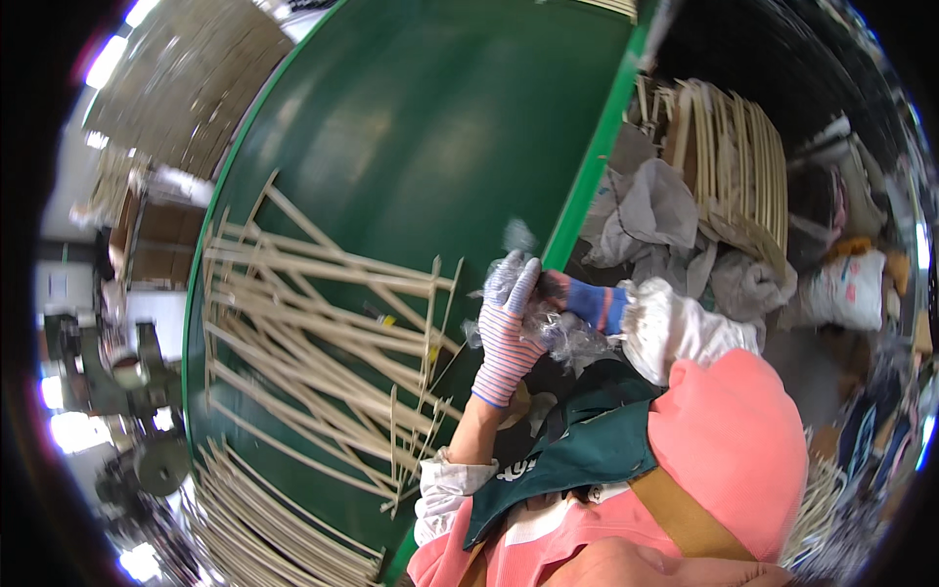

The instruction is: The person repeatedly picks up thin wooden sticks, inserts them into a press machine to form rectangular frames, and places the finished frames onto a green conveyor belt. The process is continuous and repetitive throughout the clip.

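Pinches crumpled clear film (569, 338) in the left hand (509, 328), against the right hand (579, 297); cannot tell the right grip. Bunches it at the green table's (440, 117) edge, probably taming looseness. Farther left, has wooden frames (313, 362) piled, perhaps for reach.

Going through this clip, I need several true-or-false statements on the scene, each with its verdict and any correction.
1. Pale slats lie on the green table. True.
2. The slats on that table are right of the left hand. False: they are to its left.
3. The left hand wears a striped glove. True.
4. Only opaque black plastic is at that hand. False: clear, crumpled plastic is there.
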The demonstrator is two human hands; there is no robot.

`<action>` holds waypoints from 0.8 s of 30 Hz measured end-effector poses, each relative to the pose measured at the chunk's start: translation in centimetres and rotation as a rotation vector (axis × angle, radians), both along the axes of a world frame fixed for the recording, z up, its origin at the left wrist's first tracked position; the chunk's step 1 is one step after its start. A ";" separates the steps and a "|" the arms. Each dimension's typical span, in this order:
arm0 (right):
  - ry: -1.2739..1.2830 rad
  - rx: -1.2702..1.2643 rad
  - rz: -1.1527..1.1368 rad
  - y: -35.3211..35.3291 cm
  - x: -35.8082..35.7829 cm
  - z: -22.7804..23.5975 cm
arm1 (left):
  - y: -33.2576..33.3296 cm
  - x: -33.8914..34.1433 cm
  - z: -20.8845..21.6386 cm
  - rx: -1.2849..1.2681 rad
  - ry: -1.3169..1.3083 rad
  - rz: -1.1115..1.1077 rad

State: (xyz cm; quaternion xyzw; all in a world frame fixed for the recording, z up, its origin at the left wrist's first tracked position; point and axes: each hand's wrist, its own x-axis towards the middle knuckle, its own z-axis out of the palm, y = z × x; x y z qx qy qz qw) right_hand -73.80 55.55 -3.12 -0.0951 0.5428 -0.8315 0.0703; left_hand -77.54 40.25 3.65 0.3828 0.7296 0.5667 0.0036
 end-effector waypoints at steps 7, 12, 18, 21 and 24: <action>-0.251 0.739 -0.597 8.4 8.8 -1.2 | 14.2 3.6 -12.4 0.499 -1.266 0.084; -0.709 0.661 -0.479 13.0 10.6 -6.3 | 22.6 4.4 -19.5 0.400 -1.635 -0.252; -0.149 0.887 -1.255 24.4 4.1 -18.1 | 29.0 0.8 -15.4 0.270 -1.453 -0.209; -0.328 0.350 -1.612 33.7 -2.8 -25.4 | 26.8 -2.3 -11.1 -0.247 -0.389 -0.053; -0.170 -0.277 -1.822 42.6 -8.7 -32.2 | 23.0 -4.8 -9.6 -0.762 0.313 0.118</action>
